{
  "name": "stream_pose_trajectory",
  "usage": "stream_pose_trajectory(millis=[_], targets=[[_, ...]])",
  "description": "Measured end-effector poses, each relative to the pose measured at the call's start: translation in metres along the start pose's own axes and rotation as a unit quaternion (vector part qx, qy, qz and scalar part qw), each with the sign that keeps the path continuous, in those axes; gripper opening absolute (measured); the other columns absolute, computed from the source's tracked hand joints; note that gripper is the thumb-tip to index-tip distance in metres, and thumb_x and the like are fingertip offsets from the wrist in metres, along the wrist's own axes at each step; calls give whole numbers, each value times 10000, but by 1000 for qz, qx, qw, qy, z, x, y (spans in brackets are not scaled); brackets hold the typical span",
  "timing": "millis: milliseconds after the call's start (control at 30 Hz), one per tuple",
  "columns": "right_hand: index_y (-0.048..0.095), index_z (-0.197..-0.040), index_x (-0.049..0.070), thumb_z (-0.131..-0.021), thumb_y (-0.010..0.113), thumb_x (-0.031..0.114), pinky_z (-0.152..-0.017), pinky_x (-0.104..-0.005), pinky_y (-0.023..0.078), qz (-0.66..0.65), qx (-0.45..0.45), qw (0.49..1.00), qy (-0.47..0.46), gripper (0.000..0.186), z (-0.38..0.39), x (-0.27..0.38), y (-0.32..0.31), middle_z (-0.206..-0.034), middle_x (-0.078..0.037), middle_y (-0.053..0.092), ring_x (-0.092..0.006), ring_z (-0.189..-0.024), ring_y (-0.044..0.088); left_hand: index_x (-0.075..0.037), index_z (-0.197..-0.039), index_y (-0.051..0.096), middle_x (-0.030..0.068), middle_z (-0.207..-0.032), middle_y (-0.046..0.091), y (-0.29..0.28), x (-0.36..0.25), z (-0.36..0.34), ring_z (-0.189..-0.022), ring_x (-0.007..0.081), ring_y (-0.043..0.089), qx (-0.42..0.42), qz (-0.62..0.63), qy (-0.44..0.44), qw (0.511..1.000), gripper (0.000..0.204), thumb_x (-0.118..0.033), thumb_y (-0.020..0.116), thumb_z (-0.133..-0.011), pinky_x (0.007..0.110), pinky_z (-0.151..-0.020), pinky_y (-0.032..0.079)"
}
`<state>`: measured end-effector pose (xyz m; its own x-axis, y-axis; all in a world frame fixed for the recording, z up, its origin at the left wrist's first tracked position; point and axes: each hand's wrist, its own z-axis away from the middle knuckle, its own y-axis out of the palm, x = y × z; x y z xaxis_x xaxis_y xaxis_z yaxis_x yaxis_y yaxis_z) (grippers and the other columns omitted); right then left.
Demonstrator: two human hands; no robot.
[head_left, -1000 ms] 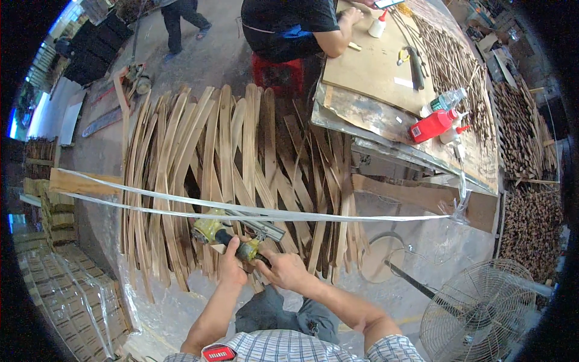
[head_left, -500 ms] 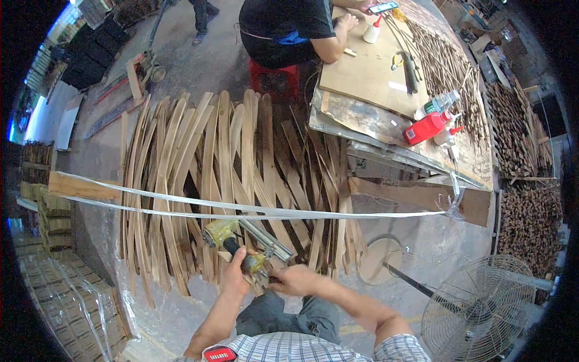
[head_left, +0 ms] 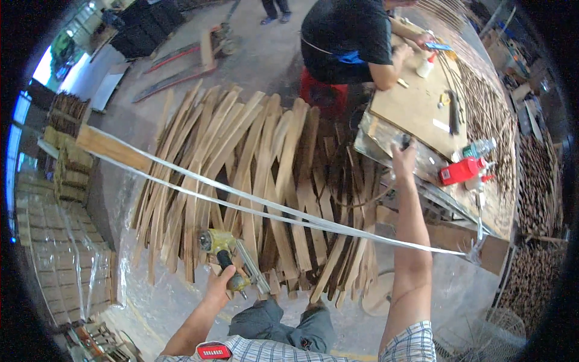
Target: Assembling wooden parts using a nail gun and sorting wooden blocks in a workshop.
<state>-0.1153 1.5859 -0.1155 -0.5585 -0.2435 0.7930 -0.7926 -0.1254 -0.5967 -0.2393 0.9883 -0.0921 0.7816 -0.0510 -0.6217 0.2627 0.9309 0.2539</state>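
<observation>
My left hand [head_left: 222,281] is wrapped round the black grip of a yellow-green nail gun [head_left: 212,242], whose metal magazine slants down to the right. The gun is above my lap, at the near ends of many long wooden slats [head_left: 265,175]. My right hand [head_left: 403,158] is stretched forward beside the near left edge of the worktable [head_left: 377,142]. Its fingers are closed round a small dark thing that I cannot make out. A brown hose-like curve [head_left: 373,200] hangs below it over the slats.
Clear plastic strands [head_left: 289,212] stretch across the slats between two boards. A seated person [head_left: 344,36] leans on the table, holding a phone. A red bottle [head_left: 462,171] stands by the table's near edge. A wire fan [head_left: 488,338] is low on the right; a pallet truck [head_left: 181,66] stands behind.
My right hand has left the nail gun and reached forward and right to the table edge. The gun stays in my left hand. The view has turned, shifting the far scene rightward.
</observation>
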Motion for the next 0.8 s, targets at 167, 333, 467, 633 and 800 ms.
stream_pose_trajectory(millis=[167, 333, 467, 633, 800], targets=[[475, -1459, -36, -907, 653, 134, -1129, -509, 399, 225, 3, 965, -138, 605, 66, -20, 21, -1487, -295, 482, -468, -1346, 481, -43, -1174, 604, 93, -929, 704, -27, 16, 22, -813, 249, 713, -17, 0, -49, 999, 277, -146, 730, -950, 441, -739, 626], [718, -998, 18, -977, 708, 188, -734, -343, 526, -176, 361, 914, 51, 171, 308, -21, 1, -885, -28, 695, -147, -822, 637, 4, -1012, 684, 99, -885, 723, -22, 52, 35, -825, 229, 702, -17, -124, -1, 992, 339, -305, 782, -914, 376, -763, 574], [617, -1333, -8, -1066, 605, 316, -890, -310, 546, -262, 530, 759, 274, 420, 434, 69, -24, -1185, -81, 717, -191, -1032, 692, 18, -1103, 648, 229, -911, 723, -7, 67, 56, -964, 348, 726, -54, -477, 116, 869, 570, -452, 812, -825, 458, -811, 552], [633, -1239, 28, -1016, 675, 288, -805, -328, 541, -352, 505, 703, 356, 345, 498, 161, -28, -1089, -38, 676, -145, -926, 649, -11, -1131, 640, 285, -1021, 712, 6, 62, 134, -987, 449, 693, -5, -493, 242, 836, 544, -377, 850, -787, 521, -801, 558], [733, -971, 49, -920, 705, 220, -694, -325, 521, -387, 481, 683, 390, 181, 556, 139, -39, -857, -34, 700, -152, -769, 654, -26, -1122, 667, 224, -1017, 717, -43, 90, 200, -935, 418, 690, -50, -557, 374, 740, 378, -264, 791, -856, 494, -800, 564]])
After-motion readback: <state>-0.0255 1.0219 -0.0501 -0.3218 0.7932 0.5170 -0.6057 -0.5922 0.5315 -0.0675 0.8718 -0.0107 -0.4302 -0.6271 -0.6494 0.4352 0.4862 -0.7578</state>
